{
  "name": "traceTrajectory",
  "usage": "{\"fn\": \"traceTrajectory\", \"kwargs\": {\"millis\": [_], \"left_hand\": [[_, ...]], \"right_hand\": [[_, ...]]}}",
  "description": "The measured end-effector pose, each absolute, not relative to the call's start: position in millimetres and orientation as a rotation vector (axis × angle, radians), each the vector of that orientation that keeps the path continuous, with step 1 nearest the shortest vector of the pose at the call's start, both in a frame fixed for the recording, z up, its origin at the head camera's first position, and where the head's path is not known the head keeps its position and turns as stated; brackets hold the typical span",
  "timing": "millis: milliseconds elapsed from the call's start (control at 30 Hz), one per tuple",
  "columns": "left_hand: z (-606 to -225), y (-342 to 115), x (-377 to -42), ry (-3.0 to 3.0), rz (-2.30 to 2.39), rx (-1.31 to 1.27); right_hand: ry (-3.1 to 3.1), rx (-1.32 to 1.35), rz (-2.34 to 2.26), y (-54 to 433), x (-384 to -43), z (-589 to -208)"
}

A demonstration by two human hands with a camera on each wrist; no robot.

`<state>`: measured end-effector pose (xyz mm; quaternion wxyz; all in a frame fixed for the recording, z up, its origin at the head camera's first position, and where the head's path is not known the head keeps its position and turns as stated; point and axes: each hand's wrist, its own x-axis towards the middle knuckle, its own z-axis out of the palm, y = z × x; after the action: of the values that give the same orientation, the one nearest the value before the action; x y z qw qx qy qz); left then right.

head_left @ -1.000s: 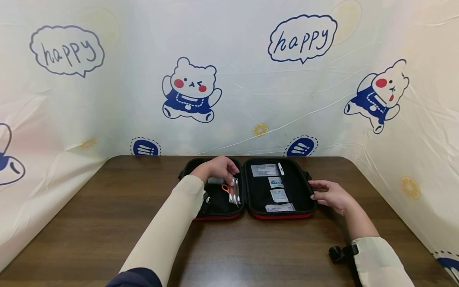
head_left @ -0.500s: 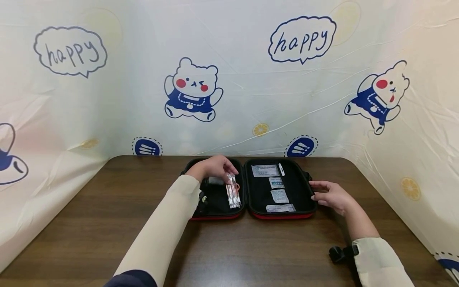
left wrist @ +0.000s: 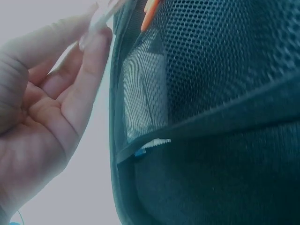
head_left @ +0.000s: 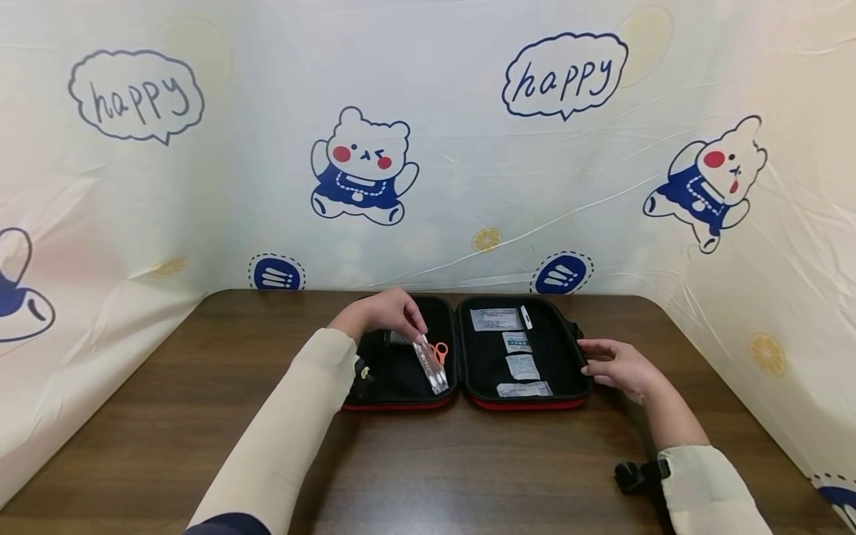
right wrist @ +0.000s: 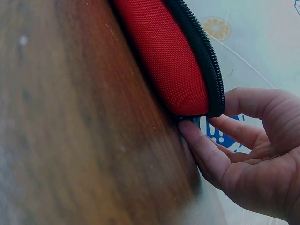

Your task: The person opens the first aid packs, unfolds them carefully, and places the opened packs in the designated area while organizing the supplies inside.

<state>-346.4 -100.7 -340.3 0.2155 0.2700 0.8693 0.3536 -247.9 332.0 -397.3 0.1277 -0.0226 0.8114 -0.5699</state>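
My left hand [head_left: 388, 310] pinches the top end of a clear, shiny packet of swabs [head_left: 430, 368] between thumb and fingers, over the left half of an open red and black zip case [head_left: 525, 406]. Orange-handled scissors [head_left: 441, 351] lie right beside the packet in that half. In the left wrist view the packet's end [left wrist: 101, 21] shows at the fingertips, next to the mesh pocket [left wrist: 206, 56]. My right hand [head_left: 618, 369] holds the case's right edge; its thumb [right wrist: 201, 138] sits below the corner and the forefinger lies against the zip.
Flat white packets [head_left: 522, 367] and a small white stick [head_left: 526, 317] lie in the case's right half. A pale item [left wrist: 145, 93] shows through the mesh pocket. The brown table [head_left: 508, 475] ends at a printed curtain [head_left: 441, 148] behind.
My left hand has drawn back to the left with the packet, which now slants, uncovering the scissors' orange handles. The right hand keeps its place at the case edge.
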Motion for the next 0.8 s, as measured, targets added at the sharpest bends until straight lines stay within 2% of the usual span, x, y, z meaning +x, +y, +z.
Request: {"fn": "traceTrajectory", "kwargs": {"millis": [300,800], "left_hand": [[-338.1,-113.1,-343.3,2.384,1.023,0.789],[-336.5,-138.8,-337.1,2.298,1.311,0.632]], "right_hand": [[2.370,-0.054,-1.649,329.9,-248.3,-396.5],[2.374,-0.043,-1.656,326.5,-250.9,-397.0]]}}
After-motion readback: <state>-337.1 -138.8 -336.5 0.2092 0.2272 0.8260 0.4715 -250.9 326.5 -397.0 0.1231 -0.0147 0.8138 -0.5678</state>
